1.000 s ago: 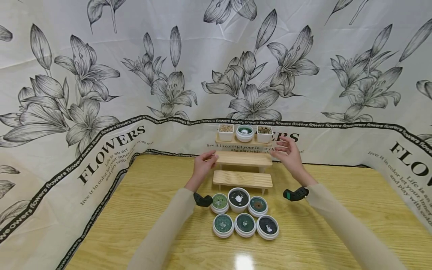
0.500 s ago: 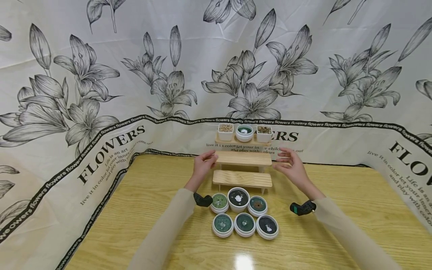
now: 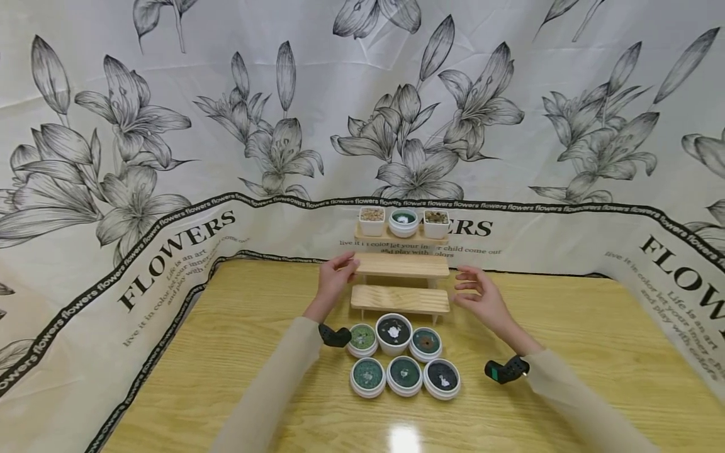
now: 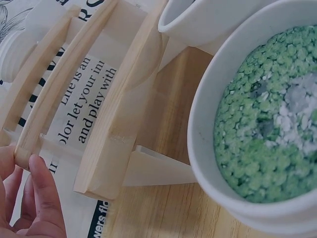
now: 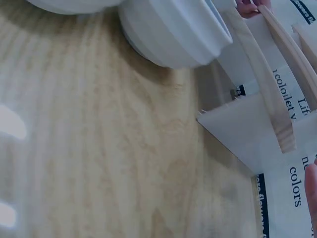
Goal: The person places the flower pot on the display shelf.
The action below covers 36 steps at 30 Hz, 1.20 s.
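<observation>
My left hand (image 3: 334, 277) pinches the left end of the middle wooden shelf (image 3: 402, 264), thumb and finger on opposite sides of the board (image 4: 54, 84) in the left wrist view. My right hand (image 3: 478, 296) is just off the right end of the stand, fingers loosely bent, holding nothing; only a fingertip (image 5: 311, 191) shows at the edge of the right wrist view. Below the middle board is a lower wooden shelf (image 3: 399, 299) bearing nothing. The upper shelf (image 3: 396, 238) carries two square white pots (image 3: 372, 221) with a round white pot (image 3: 403, 224) between them.
In front of the stand, several round white pots with green or dark tops stand in two rows, among them a larger dark-topped pot (image 3: 393, 334). The wooden table (image 3: 566, 352) extends to both sides. A flower-print cloth (image 3: 272, 233) hangs close behind.
My right hand has drawn away from the right end of the middle shelf and lowered slightly toward me. My left hand keeps its place on the shelf. The head view has shifted a little.
</observation>
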### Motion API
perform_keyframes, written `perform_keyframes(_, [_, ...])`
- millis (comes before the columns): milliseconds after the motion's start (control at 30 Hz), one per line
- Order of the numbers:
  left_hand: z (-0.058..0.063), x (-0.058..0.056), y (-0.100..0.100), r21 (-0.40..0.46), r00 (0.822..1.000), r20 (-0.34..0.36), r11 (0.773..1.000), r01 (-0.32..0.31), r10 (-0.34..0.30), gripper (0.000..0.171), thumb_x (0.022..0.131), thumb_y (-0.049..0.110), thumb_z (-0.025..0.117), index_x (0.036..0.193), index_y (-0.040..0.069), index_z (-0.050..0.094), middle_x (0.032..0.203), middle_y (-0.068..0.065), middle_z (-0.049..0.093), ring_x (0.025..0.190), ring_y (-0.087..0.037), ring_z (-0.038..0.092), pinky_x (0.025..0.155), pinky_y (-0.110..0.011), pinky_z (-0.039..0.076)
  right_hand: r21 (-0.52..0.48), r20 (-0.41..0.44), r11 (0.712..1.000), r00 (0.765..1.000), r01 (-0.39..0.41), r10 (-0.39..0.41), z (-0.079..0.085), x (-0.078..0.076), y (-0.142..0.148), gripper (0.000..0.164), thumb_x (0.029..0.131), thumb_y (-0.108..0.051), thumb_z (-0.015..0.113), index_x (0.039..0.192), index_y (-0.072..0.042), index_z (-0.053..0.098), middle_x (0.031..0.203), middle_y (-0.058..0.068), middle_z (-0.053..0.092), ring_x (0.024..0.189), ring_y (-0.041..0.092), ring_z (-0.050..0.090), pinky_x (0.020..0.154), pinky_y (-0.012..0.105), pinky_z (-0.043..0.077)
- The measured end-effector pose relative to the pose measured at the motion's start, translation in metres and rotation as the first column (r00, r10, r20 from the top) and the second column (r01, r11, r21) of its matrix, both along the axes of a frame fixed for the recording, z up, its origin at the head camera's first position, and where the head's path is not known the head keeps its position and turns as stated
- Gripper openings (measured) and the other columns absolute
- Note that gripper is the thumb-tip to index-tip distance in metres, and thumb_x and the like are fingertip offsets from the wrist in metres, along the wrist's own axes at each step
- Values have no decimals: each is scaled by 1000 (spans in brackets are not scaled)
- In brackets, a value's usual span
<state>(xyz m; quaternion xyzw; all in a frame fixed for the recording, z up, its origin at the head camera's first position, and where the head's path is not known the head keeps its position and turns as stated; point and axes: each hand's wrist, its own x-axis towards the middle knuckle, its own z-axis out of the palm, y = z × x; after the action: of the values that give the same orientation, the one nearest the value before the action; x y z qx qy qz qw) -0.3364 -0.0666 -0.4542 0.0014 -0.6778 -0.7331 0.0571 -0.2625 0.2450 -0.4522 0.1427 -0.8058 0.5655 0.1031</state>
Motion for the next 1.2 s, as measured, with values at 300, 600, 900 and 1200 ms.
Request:
perform_keyframes(300, [3, 2, 1, 16, 1000, 2, 1000, -15, 15, 32, 89, 4, 67, 119, -3, 65, 94, -8, 65, 60, -2, 60, 71, -29, 61, 13, -3, 999, 999, -45, 45, -9, 26, -2, 61, 79, 6, 73, 132, 10, 42, 115, 8, 53, 97, 11, 59, 78, 18, 55])
perform_keyframes(600, [1, 0, 1, 18, 1000, 16, 1000, -13, 12, 33, 88, 6, 68, 120, -3, 65, 98, -11, 66, 62, -3, 61, 66, -20, 58, 34, -1, 994, 994, -108, 108, -18, 53, 2, 57, 79, 6, 73, 128, 12, 43, 109, -11, 56, 95, 10, 61, 77, 19, 56])
perform_keyframes(900, [1, 1, 1, 23, 1000, 7, 1000, -17, 17, 32, 89, 4, 67, 119, -4, 65, 95, -10, 66, 60, -2, 60, 58, -13, 54, 47, -4, 987, 989, -151, 151, -25, 73, 8, 56, 79, 5, 73, 127, 14, 44, 109, -6, 59, 94, 10, 61, 76, 20, 57])
perform_keyframes(1200, [2, 2, 2, 27, 1000, 7, 999, -26, 25, 31, 89, 3, 66, 118, -6, 65, 94, -11, 67, 59, -1, 59, 57, -13, 54, 13, 189, 972, 955, -235, 228, -29, 87, 8, 59, 82, -2, 72, 130, 13, 41, 116, 26, 52, 96, 12, 61, 81, 21, 56])
